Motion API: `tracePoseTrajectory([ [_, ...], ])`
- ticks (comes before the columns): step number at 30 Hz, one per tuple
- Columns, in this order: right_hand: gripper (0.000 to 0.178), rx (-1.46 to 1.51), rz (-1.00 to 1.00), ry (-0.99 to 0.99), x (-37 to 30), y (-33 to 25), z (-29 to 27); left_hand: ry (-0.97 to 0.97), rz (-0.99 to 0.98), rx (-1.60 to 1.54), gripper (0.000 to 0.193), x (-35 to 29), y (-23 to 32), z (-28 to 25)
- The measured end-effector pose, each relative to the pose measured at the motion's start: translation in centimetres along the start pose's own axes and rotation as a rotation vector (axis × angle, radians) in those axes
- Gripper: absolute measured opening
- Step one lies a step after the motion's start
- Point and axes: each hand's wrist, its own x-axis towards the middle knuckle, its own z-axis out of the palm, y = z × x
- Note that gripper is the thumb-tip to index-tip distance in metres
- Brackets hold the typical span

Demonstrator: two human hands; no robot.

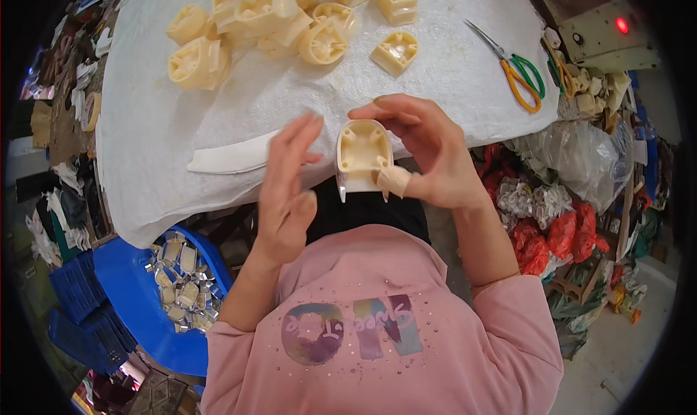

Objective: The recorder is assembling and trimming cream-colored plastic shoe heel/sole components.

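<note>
A hollow cream plastic shoe heel (365,153), D-shaped with small posts inside, is held at the table's near edge with its open face up. My right hand (432,150) grips it from the right, thumb with tan tape on the lower side and fingers curved around the far side. Just left of the heel is my left hand (287,186), fingers stretched out and apart from it, holding nothing. Beside that hand, a white curved strip (232,156) lies flat on the white cloth, its right end hidden behind the fingers.
Several more cream heels (327,41) are heaped at the far side of the cloth-covered table (145,124). Scissors (519,74) with orange and green handles lie at the right. A blue basin (123,277) of shiny pieces stands lower left; plastic bags (566,233) fill the right.
</note>
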Motion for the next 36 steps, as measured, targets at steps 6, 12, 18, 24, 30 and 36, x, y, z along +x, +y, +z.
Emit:
tracePoseTrajectory([
  [6,0.089,-0.176,-0.176,-0.144,-1.0,0.7,1.6,-0.179,-0.473,-0.642,0.070,-0.1,1.2,2.2],
  [12,0.087,-0.129,-0.219,-0.049,-1.1,2.1,2.6,0.002,-0.487,-0.535,0.061,-0.7,0.9,2.8],
  [18,0.082,-0.025,-0.260,-0.059,-1.3,2.5,3.0,0.023,-0.598,-0.727,0.050,0.0,1.6,2.2],
  [24,0.074,-0.046,-0.166,-0.064,-1.6,2.6,3.2,0.033,-0.503,-0.547,0.049,-0.6,1.3,2.6],
  [30,0.037,0.042,0.038,-0.019,-0.9,2.1,2.6,-0.001,-0.509,-0.543,0.059,-0.5,1.3,2.8],
  [36,0.014,0.399,0.404,-0.107,1.5,1.8,2.6,-0.015,-0.463,-0.437,0.081,-0.1,1.7,4.0],
])
